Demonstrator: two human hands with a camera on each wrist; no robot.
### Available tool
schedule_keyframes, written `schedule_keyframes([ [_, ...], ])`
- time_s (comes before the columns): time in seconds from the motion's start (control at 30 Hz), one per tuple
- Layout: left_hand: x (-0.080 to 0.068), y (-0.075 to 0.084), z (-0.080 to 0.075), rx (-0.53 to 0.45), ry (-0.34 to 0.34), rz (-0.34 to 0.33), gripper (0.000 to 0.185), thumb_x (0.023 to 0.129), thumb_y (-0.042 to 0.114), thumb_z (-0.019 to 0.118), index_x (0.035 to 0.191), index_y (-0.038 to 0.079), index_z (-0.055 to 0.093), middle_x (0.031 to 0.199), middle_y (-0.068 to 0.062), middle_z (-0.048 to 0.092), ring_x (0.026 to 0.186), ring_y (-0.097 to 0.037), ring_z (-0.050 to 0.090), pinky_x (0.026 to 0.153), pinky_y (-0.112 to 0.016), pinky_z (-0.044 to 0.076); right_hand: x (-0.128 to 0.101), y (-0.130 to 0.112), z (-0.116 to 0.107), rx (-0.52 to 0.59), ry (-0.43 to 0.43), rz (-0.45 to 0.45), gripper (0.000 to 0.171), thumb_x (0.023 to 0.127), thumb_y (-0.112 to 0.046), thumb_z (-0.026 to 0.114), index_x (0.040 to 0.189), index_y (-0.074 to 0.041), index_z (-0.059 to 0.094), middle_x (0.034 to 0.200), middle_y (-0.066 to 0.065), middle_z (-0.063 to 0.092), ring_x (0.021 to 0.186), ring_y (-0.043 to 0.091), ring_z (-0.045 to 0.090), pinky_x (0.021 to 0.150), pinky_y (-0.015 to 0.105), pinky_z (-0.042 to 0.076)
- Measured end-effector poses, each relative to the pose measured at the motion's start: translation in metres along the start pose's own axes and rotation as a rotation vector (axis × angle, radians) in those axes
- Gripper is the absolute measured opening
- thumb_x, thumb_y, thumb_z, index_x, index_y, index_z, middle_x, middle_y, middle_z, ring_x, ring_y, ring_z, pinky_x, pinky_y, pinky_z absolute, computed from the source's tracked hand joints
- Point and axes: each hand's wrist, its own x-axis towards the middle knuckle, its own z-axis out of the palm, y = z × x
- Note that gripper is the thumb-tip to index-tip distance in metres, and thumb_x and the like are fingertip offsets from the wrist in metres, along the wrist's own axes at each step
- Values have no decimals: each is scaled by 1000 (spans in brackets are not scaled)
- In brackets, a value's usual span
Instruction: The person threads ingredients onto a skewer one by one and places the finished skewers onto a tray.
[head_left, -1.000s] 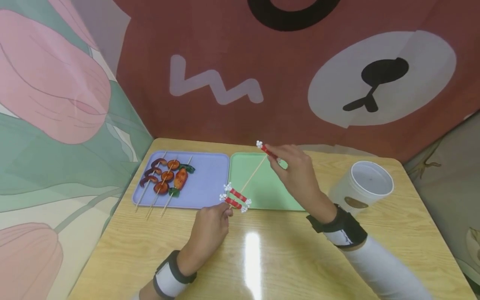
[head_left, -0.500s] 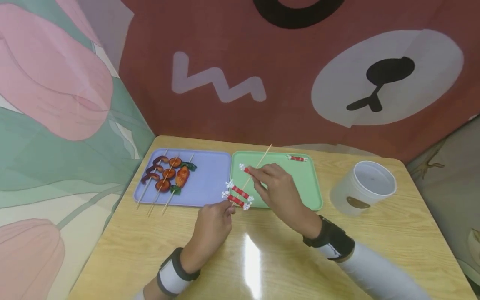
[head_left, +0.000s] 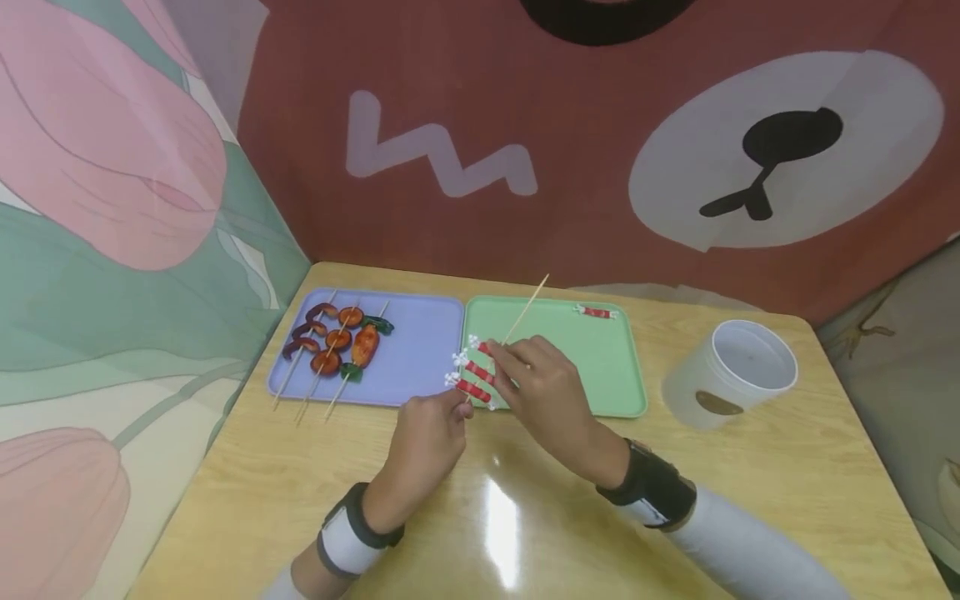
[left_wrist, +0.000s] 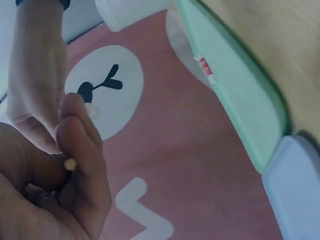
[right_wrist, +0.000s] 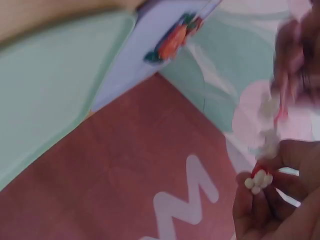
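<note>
The left hand (head_left: 426, 446) pinches the skewer's (head_left: 525, 310) lower end, above the seam between the purple tray (head_left: 420, 367) and green tray (head_left: 600, 367). The right hand (head_left: 543, 392) pinches a red-and-white piece (head_left: 483, 347) on the stick, just above two others (head_left: 472, 382).

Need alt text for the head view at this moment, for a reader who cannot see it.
Two hands work a wooden skewer over a green tray: the left hand pinches its near end, the right hand grips a red-and-white piece on it. Another such piece lies at the tray's far edge; a purple tray holds filled skewers, and a white cup stands right.
</note>
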Motion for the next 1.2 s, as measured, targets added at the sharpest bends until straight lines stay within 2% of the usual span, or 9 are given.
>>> schedule_keyframes([
  [0.17, 6, 1, -5, 9, 26, 7, 15, 92, 2, 72, 77, 4, 75, 64, -4, 70, 56, -10, 59, 55, -24, 59, 6, -3, 2, 56, -7, 24, 29, 79, -1, 83, 108, -3, 79, 80, 5, 72, 72, 20, 63, 57, 24, 57],
  [0.27, 7, -1, -8, 12, 8, -10, 14, 93, 3, 72, 79, 4, 76, 66, -5, 71, 56, -9, 57, 54, -22, 57, 9, -2, 3, 92, -22, 37, 30, 79, -1, 84, 109, -4, 79, 81, 4, 74, 73, 19, 64, 57, 23, 57],
  [0.47, -4, -15, -15, -16, -37, -121, 10, 94, 1, 69, 89, 1, 78, 75, -9, 75, 53, -7, 53, 45, -15, 44, 6, 17, 4, 196, -18, 56, 38, 85, -7, 83, 122, -8, 75, 98, 7, 80, 83, 20, 74, 68, 31, 65],
  [0.53, -10, -22, -17, -13, -37, -156, 9, 94, -1, 69, 91, 0, 78, 75, -10, 75, 50, -6, 52, 41, -15, 42, 5, 37, 5, 200, -21, 151, 32, 92, -10, 77, 123, -7, 74, 102, 10, 79, 83, 23, 75, 69, 35, 66],
  [0.6, -15, -27, -18, 10, -21, -154, 8, 92, -2, 70, 89, 0, 78, 74, -10, 75, 49, -5, 50, 43, -17, 45, 2, 67, 8, 176, -84, 296, 24, 98, -11, 69, 120, -4, 74, 102, 14, 78, 85, 27, 75, 69, 40, 66],
  [0.7, -18, -32, -18, 47, 2, -99, 8, 90, -2, 72, 85, 1, 77, 69, -7, 73, 49, -4, 52, 47, -18, 50, -8, 122, 17, 72, -277, 506, 20, 101, -8, 63, 115, 1, 73, 106, 20, 75, 92, 33, 73, 71, 46, 64],
  [0.8, -19, -33, -18, 64, 12, -68, 12, 89, -1, 73, 79, 4, 75, 63, -4, 69, 49, -3, 50, 47, -16, 48, -27, 173, 29, -12, -451, 587, 21, 97, 3, 61, 115, 7, 71, 114, 27, 71, 106, 42, 69, 82, 54, 62],
  [0.97, -25, -34, -18, 68, -15, -101, 12, 90, -1, 73, 79, 4, 75, 63, -2, 68, 52, -5, 47, 48, -17, 47, -53, 218, 44, -94, -582, 558, 23, 94, 7, 64, 116, 10, 69, 117, 29, 69, 113, 45, 65, 90, 56, 59],
  [1.2, -31, -36, -14, 34, -31, -116, 10, 88, -3, 72, 83, 5, 76, 72, -7, 75, 55, -4, 51, 51, -17, 51, -62, 227, 57, -183, -633, 426, 12, 94, -2, 71, 102, 6, 75, 96, 22, 68, 93, 38, 68, 79, 50, 61],
])
